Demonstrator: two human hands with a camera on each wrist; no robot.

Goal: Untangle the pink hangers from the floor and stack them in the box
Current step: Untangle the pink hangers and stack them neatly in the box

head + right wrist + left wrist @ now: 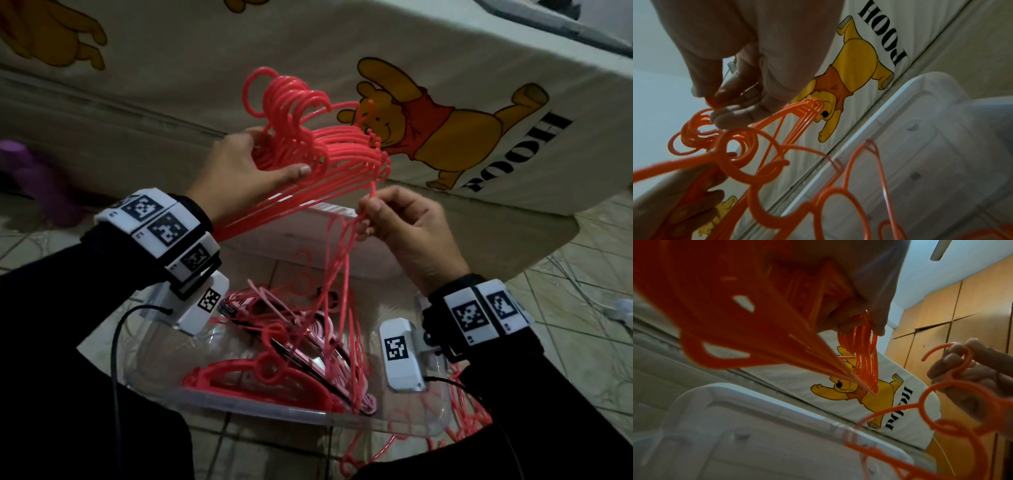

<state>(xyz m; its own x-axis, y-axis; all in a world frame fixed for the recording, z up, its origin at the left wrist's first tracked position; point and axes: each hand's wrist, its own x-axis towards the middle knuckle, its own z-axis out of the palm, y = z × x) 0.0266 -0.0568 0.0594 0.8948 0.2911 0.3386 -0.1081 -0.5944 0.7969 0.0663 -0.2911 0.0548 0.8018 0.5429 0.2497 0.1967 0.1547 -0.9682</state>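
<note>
Gripping a bundle of pink hangers (318,150) in left hand (239,171) at 12 o'clock above clear box (308,416); right hand (404,222) pinching one hanger (342,274). Showing wooden wardrobe (962,318) in left wrist view only.

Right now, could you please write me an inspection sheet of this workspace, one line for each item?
Surface: tiled floor, dim light.
Job's things: bundle of pink hangers held up, hooks aligned; single hanger dangling over the clear box; more hangers already lying in the box; a few hangers on the floor at its right.
Clutter: purple object at far left, too dark to identify.
Grips: left hand grips the bundle; right hand pinches the single hanger.
Cables: black cable from the left wrist unit; thin lines on the floor at right, unclear.
Surroundings: bed sheet with Pooh print; wooden wardrobe.
</note>
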